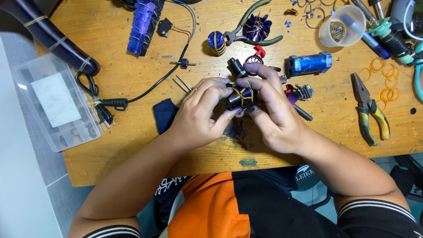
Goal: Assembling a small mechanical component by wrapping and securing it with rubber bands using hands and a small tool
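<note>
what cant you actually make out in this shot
- Small dark motor part, head view: mostly covered by the left hand and right hand; its ends are hidden.
- Clear compartment box: a white sheet and glare hide the contents.
- Clear plastic cup: the things inside are too small to tell.
- Hair dryer body: cut off by the top left edge.
- Teal tool: cut off by the right edge.

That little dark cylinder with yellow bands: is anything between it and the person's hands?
Nothing visible. Both the left hand and right hand already grip the dark cylinder directly with their fingers, holding it above the wooden table.
</note>
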